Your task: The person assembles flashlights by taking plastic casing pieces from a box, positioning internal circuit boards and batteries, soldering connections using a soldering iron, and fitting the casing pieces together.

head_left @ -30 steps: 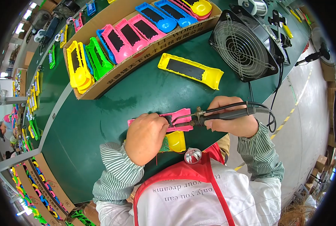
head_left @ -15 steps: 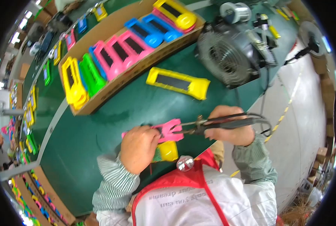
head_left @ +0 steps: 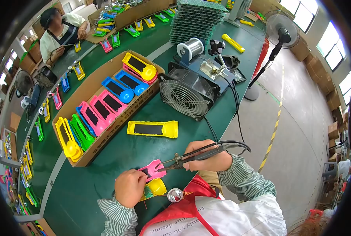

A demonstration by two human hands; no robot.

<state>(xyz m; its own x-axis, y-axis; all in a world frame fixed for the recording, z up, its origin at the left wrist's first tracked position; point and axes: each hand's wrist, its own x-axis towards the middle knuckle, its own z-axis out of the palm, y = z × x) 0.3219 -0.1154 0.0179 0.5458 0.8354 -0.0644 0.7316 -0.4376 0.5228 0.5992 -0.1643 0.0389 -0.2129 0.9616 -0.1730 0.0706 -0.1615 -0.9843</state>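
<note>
My left hand (head_left: 130,187) has its fingers closed on a pink plastic casing (head_left: 157,166) with a dark strip inside. Wrapped in my right hand (head_left: 210,156) is a soldering iron (head_left: 205,154) with a cable, its thin metal tips reaching over the open end of the pink casing. Whether a tip touches the casing, I cannot tell. Just below lies a yellow casing (head_left: 157,187) with a green board partly under my left hand. Beside it, near my apron, is a round shiny reflector cup (head_left: 175,195) with thin wires.
A yellow casing (head_left: 152,129) lies ahead, before a cardboard box (head_left: 116,131) of coloured casings. A black fan (head_left: 187,94) and solder spool (head_left: 190,48) stand right of it. Across the table a person (head_left: 61,37) works near stacked green boards (head_left: 197,21). The table edge drops off right.
The head view has tilted up and shifted, bringing the far table and a person into sight. Both hands keep their grips, with the iron still at the pink casing's end.
</note>
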